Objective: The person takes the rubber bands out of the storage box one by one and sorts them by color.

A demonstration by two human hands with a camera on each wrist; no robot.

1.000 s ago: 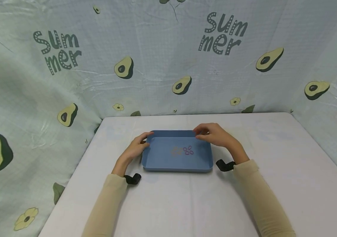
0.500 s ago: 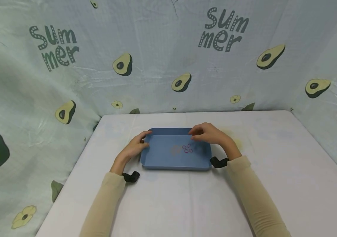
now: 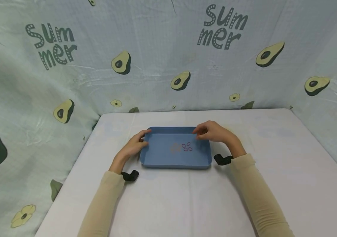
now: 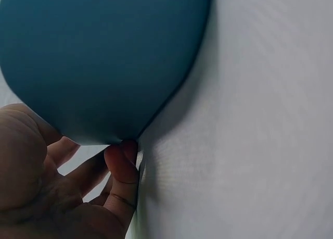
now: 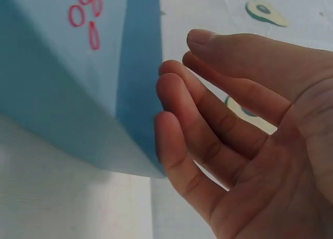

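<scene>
The blue tray (image 3: 159, 158) lies flat on the white tabletop (image 3: 168, 204), its long axis running from side to side between the person's two hands; the red rings (image 3: 186, 148), four in a loose cluster, rest on its floor just right of the middle; the faint orange rings (image 3: 175, 147) sit beside them toward the tray's left end, too blurred in the head view to count.

The left hand (image 3: 131, 147) holds the tray's left short side, its thumb at the rim and its other fingers bent against the edge near the far corner; the right hand (image 3: 214, 132) hangs at the tray's far right corner, fingers loosely bent, thumb parted from them, with nothing seen between; whether its fingertips touch the rim there cannot be told.

The right hand is the nearer one to the red rings; from its fingertips they lie toward the tray's near side and a little to the left; from the left hand they lie past the tray's middle, with the orange rings in between.
</scene>
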